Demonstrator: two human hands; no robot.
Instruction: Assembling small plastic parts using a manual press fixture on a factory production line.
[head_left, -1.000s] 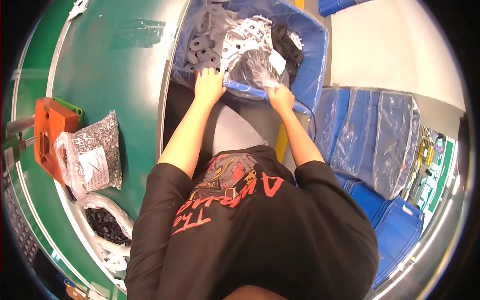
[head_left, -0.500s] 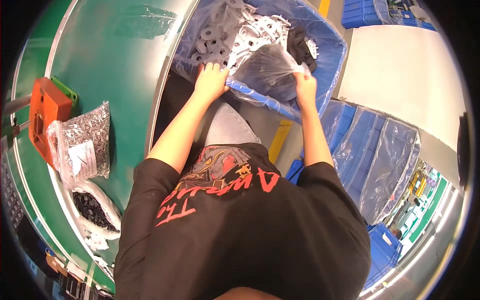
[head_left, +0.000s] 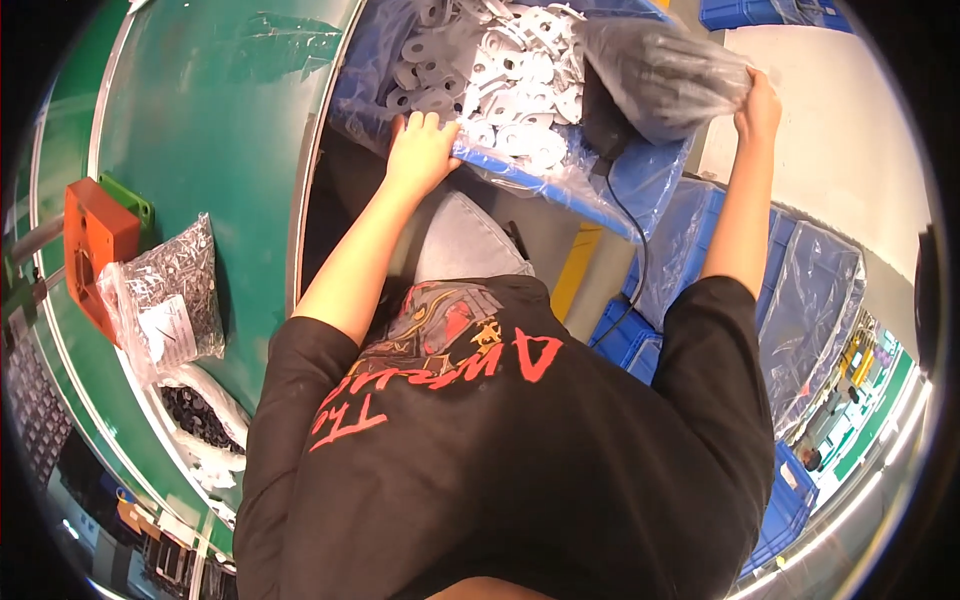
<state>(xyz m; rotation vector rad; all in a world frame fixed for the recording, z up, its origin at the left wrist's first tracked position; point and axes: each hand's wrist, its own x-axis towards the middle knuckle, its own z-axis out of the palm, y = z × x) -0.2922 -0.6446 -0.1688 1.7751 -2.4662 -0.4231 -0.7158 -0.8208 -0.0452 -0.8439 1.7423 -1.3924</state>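
My left hand grips the near rim of a blue bin, its fingers curled over the clear plastic liner. White plastic parts with round holes fill the left and middle of that bin. Out to the right, my right hand is closed on the gathered end of a clear plastic bag. The bag stretches over the bin's right side; dark contents seem to show through it, but I cannot make them out. Below the bag lies a black object with a dark cable hanging over the bin's near edge.
A green table on the left bears an orange block, a bag of screws and an open bag of black parts. Stacked blue bins wrapped in plastic stand to the right, beside a white surface.
My right hand has moved right and up, drawing the plastic bag toward the bin's right side. The black object and its cable now show more. My left hand stays on the rim.
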